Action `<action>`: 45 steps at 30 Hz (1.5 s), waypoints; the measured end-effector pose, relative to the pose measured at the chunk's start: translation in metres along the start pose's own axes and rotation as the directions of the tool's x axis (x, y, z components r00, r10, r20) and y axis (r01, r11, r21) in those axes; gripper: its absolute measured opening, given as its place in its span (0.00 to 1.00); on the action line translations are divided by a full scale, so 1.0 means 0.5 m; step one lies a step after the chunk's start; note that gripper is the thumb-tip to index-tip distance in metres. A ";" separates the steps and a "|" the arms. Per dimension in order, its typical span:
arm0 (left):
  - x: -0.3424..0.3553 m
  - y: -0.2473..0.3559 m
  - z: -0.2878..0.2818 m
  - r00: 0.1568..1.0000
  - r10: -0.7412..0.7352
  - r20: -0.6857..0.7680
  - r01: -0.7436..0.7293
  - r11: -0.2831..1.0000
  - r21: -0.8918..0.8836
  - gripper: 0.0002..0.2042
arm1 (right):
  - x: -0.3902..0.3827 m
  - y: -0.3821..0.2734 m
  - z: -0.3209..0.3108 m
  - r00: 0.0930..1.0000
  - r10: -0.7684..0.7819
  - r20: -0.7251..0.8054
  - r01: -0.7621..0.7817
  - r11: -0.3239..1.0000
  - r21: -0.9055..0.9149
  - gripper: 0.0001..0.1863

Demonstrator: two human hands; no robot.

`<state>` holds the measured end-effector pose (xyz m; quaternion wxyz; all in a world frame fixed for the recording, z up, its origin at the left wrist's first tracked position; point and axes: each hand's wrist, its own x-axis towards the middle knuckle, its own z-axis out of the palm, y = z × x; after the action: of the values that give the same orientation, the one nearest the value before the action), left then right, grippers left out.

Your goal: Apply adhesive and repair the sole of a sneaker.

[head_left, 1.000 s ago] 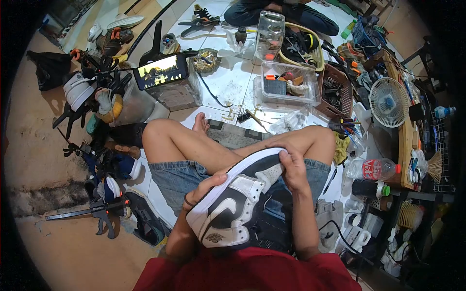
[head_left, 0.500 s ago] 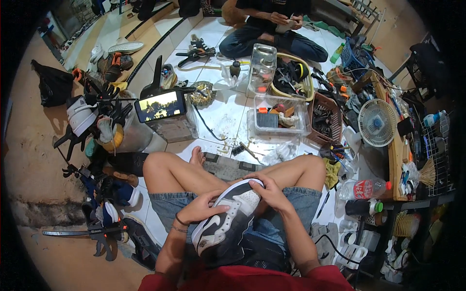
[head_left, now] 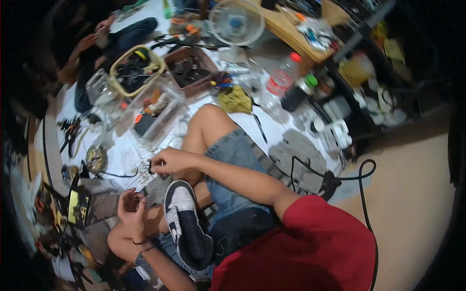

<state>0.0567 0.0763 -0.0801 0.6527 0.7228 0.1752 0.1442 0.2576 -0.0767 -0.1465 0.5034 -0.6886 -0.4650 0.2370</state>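
A black-and-white sneaker (head_left: 180, 213) lies on my lap between my legs, its toe pointing away from me and its dark opening toward my body. Neither hand touches it. My left hand (head_left: 132, 208) is raised over my left knee, thumb and fingers curved but apart, with nothing between them. Beyond the toe, my right hand (head_left: 167, 160) reaches across my right leg toward the floor, its fingers curled together. A small dark thing (head_left: 150, 166) shows at those fingertips; blur hides its kind.
Ahead are a clear plastic box (head_left: 160, 114), a brown basket (head_left: 191, 70) and a yellowish basket (head_left: 137, 68). A lit phone (head_left: 78, 207) stands at left. To the right are a fan (head_left: 236, 23), a bottle (head_left: 283, 75) and a black cable (head_left: 365, 208). Another person sits at far left.
Both hands have let go of the sneaker, which now rests on my lap. My right hand has reached forward to the floor, the left has lifted away, and the view has swung right.
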 end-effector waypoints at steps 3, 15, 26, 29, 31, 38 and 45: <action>0.028 -0.066 0.025 0.998 -0.046 0.041 0.044 0.998 0.047 0.14 | -0.011 0.041 -0.009 0.989 0.028 -0.144 -0.029 1.000 -0.001 0.15; -0.006 -0.099 0.021 1.000 -0.014 -0.005 0.014 1.000 0.007 0.13 | -0.041 -0.007 0.010 0.998 -0.053 0.017 0.053 0.999 -0.006 0.16; -0.006 -0.046 0.138 0.994 -0.004 0.106 0.001 1.000 0.025 0.35 | -0.037 -0.011 -0.001 0.982 -0.006 -0.187 0.055 0.964 0.260 0.11; -0.008 -0.037 0.143 0.992 0.027 0.122 -0.015 0.995 -0.097 0.37 | -0.032 -0.010 0.002 0.971 -0.030 -0.235 0.085 0.970 0.226 0.11; -0.004 -0.036 0.147 0.990 0.030 0.139 -0.018 0.996 -0.087 0.37 | -0.031 -0.015 -0.004 0.974 0.006 -0.225 0.043 0.976 0.216 0.11; 0.001 -0.042 0.140 0.984 0.001 0.180 0.007 0.999 -0.045 0.40 | -0.020 0.003 0.010 0.954 0.045 -0.296 0.023 0.975 0.223 0.11; -0.007 -0.052 0.130 0.982 0.012 0.187 -0.019 0.999 0.037 0.41 | -0.009 0.025 0.011 0.984 0.011 -0.179 0.037 0.964 0.264 0.13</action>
<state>0.0804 0.0191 -0.1128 0.6512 0.7468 0.1104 0.0774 0.2561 -0.0789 -0.1609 0.6327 -0.6301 -0.3863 0.2312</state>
